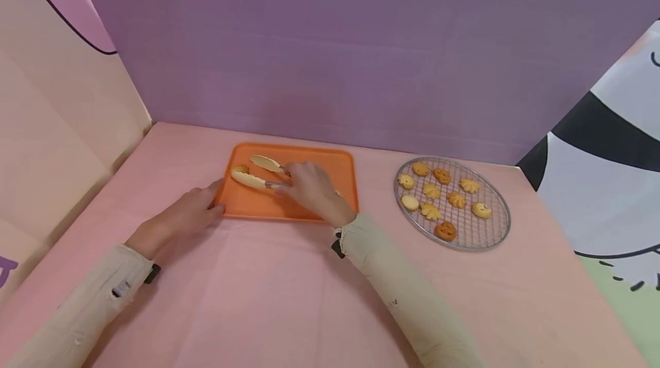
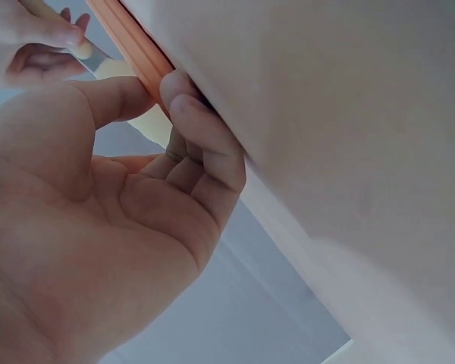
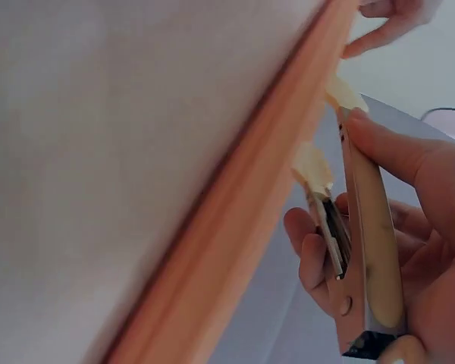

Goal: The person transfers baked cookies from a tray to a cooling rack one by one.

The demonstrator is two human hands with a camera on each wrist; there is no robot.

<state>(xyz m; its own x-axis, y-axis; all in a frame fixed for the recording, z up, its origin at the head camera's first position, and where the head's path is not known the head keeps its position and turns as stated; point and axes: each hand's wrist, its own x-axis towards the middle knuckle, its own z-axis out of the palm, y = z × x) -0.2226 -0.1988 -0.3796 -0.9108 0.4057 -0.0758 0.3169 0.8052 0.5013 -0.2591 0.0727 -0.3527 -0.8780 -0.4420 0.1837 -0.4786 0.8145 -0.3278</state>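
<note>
An orange tray (image 1: 309, 161) lies on the pink table. My right hand (image 1: 304, 184) rests over the tray's middle and grips cream-tipped tongs (image 1: 258, 172), whose two arms are spread apart and point left. A small brown cookie (image 1: 240, 169) sits on the tray by the lower tong tip. My left hand (image 1: 206, 204) is at the tray's front left corner. In the left wrist view its thumb (image 2: 114, 98) and curled fingers (image 2: 205, 136) pinch the tray's rim (image 2: 133, 49). The right wrist view shows the tongs (image 3: 368, 250) in my right hand (image 3: 432, 227), beside the tray's edge (image 3: 235, 227).
A round wire rack (image 1: 502, 224) with several biscuits stands on the table to the right of the tray. A purple wall runs along the back, and printed panels close off the left and right sides. Bare pink tabletop (image 1: 268, 288) lies in front.
</note>
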